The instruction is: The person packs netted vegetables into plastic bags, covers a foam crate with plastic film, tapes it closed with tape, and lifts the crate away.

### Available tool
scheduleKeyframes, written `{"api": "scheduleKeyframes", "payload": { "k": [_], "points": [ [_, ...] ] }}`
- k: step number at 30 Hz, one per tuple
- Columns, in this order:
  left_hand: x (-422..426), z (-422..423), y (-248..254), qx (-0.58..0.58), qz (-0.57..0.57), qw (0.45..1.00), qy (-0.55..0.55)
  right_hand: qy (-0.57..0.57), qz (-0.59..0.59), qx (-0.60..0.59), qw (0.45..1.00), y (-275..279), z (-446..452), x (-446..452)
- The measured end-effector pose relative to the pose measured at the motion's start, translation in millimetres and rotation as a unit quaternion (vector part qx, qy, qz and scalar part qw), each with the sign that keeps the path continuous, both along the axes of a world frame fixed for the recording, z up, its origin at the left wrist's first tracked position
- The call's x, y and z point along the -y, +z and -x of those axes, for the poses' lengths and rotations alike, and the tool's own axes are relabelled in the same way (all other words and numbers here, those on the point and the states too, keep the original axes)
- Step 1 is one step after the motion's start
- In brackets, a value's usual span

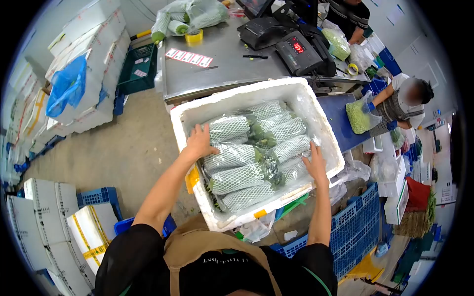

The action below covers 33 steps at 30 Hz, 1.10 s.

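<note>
The left hand (199, 144) is resting wide on net-sleeved green produce (239, 177) lying in a white foam box (324, 138); the right hand (316, 162) is spreading its fingers by the box's right wall, its exact contact being hard to tell; a scale (300, 53) is standing on the far metal surface (224, 59).

The floor (133, 148) is smooth and grey-brown. A pale wall (138, 22) stands behind a metal-topped table (222, 74); the tabletop reflects light. A blue-topped table (335, 116) is located to its right. White boxes (111, 47) are stacked along the left side. A blue lattice pallet (353, 227) occupies the lower right. The right-hand wall (419, 59) is also pale.
</note>
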<state>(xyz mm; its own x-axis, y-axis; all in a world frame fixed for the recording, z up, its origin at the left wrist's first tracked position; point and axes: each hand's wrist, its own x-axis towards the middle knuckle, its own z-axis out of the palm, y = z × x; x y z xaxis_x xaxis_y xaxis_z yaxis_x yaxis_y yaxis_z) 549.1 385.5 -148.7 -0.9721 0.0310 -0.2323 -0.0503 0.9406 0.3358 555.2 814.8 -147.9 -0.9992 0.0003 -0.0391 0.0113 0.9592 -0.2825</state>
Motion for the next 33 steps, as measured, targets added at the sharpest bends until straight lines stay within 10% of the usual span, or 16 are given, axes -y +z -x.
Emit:
{"api": "scheduleKeyframes", "payload": {
  "k": [7,10,12,22,33],
  "points": [
    [-1.8,-66.7,24.5,-0.23,-0.063,0.966,-0.103,0.119,0.003,-0.12,0.986,23.2,-84.4,55.3],
    [2.4,-75.9,12.6,-0.07,0.102,0.981,-0.151,0.113,-0.094,0.06,0.987,23.0,-100.4,67.1],
    [-0.3,-78.4,12.3,-0.033,0.142,0.974,-0.172,0.107,-0.06,-0.021,0.992,19.2,-102.7,64.6],
    [45.1,-67.1,20.6,-0.266,-0.297,0.909,-0.121,0.078,0.046,-0.203,0.975,61.9,-131.8,168.3],
    [279.9,-53.1,-2.0,-0.092,-0.32,0.942,-0.048,-0.009,0.098,-0.198,0.975,72.2,-87.5,398.7]
  ]
}}
